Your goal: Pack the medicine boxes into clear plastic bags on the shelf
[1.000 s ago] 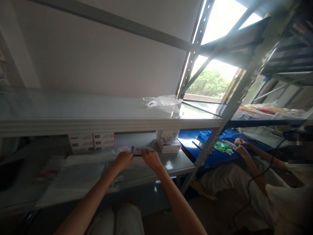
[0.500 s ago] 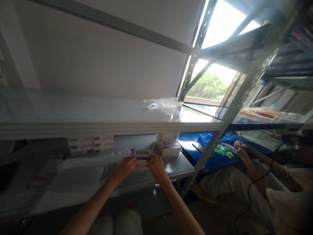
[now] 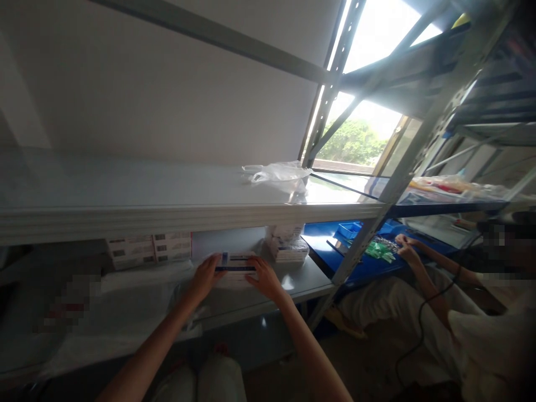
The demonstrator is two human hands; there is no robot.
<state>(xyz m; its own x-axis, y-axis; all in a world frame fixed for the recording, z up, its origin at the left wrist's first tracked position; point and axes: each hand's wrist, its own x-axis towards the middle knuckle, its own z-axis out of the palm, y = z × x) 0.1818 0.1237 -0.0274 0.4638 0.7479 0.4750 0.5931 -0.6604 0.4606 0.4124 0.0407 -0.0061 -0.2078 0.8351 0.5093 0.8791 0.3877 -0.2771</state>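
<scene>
On the lower shelf, a small white box with blue print [image 3: 237, 263] lies between my two hands. My left hand [image 3: 207, 276] grips its left end, and my right hand [image 3: 266, 277] grips its right end. Clear plastic film seems to lie around the box, though its extent is hard to make out. Behind to the left stand stacked white boxes [image 3: 148, 249]. Another stack of white boxes [image 3: 288, 245] is close to the right of my right hand. A wide sheet of clear plastic [image 3: 134, 290] spreads over the shelf left of my left hand.
Above my hands runs the upper shelf edge [image 3: 188, 216], bearing a crumpled clear plastic bag [image 3: 278, 174]. A perforated metal post [image 3: 364, 240] rises at the right. Beyond it, another person's hands [image 3: 406, 248] work over a blue table [image 3: 318, 237] with green pieces [image 3: 379, 251].
My hands have moved apart, to the ends of the box, and the box's blue-striped side now shows more widely. The view has shifted slightly.
</scene>
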